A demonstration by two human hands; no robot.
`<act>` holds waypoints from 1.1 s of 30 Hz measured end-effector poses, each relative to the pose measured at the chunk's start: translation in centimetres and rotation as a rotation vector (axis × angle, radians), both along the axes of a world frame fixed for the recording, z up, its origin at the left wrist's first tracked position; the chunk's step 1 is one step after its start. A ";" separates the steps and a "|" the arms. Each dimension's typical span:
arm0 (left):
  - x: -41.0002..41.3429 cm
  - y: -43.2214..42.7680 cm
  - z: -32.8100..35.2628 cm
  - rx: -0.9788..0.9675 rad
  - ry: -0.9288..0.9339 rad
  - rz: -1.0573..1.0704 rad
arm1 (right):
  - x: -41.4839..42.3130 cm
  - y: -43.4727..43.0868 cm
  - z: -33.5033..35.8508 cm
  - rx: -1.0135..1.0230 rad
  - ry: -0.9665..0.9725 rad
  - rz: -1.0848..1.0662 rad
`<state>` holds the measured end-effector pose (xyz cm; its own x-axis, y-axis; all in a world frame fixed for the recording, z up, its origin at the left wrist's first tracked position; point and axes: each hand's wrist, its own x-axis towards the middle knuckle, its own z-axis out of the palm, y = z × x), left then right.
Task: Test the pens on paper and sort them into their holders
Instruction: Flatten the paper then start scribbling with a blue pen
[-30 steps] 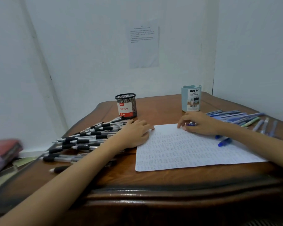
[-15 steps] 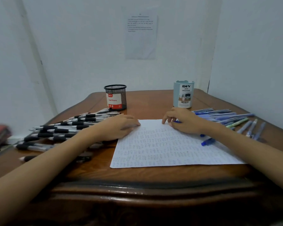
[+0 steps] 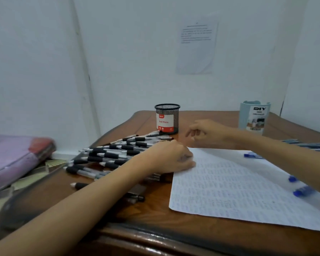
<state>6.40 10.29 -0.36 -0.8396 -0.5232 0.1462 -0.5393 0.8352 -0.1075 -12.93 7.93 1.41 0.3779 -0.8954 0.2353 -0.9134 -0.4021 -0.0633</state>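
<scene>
Left hand on paper left edge, fingers relaxed, hiding part of black pens. Right hand blurred near mesh cup; grip impossible to tell. Blue pens on paper partly under forearm, others cut off right.

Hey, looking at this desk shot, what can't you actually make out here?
All in the head view.
Wall note: print too small and soft to read.
Black mesh holder and blue holder: insides hidden by their own walls.
Blue pens: cut off by the right edge, partly behind the right forearm.
Right hand: motion-blurred; cannot tell whether it holds anything.
Writing on the paper: too faint to read.
</scene>
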 end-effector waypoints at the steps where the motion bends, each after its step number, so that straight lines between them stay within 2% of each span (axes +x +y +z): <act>1: 0.1 -0.2 0.1 0.008 -0.018 0.010 | 0.2 -0.4 -0.2 0.022 0.008 0.005; 8: 0.9 -1.8 1.7 0.063 -0.120 0.038 | -3.5 2.1 -0.7 0.080 -0.014 0.006; 11: 1.5 -2.0 2.3 0.091 -0.153 0.073 | -6.3 5.0 -0.2 0.126 -0.081 -0.026; 13: 1.7 -1.8 2.2 0.029 -0.164 0.056 | -8.0 6.8 0.3 0.170 -0.168 -0.054; 15: 1.4 -1.3 1.4 -0.060 -0.127 0.012 | -8.9 8.1 0.1 0.184 -0.172 -0.088; 16: 1.0 -0.8 1.0 -0.040 -0.077 -0.003 | -9.3 8.3 -0.4 0.151 -0.142 -0.114; 18: 0.2 0.4 0.5 0.117 0.002 -0.018 | -9.6 8.4 -1.9 0.031 -0.107 -0.145; 20: -0.4 1.2 0.0 0.247 -0.007 -0.008 | -9.5 8.2 -3.0 -0.083 -0.120 -0.139; 25: -0.2 0.9 -0.3 0.397 -0.047 -0.007 | -8.6 8.9 -2.6 -0.364 -0.175 0.061; 27: -0.1 0.7 -0.2 0.424 -0.080 -0.027 | -8.2 9.4 -2.4 -0.497 -0.048 0.151; 30: 0.0 0.3 0.1 0.446 -0.133 -0.032 | -8.0 9.8 -1.9 -0.586 0.201 0.227; 33: 0.6 0.1 0.6 0.461 -0.158 -0.010 | -8.1 9.9 -1.8 -0.644 0.317 0.269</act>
<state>6.97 10.36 0.20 -0.8383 -0.4952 -0.2280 -0.5376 0.8204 0.1949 -21.08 17.82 -0.42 0.6998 -0.4863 0.5233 -0.7144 -0.4815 0.5078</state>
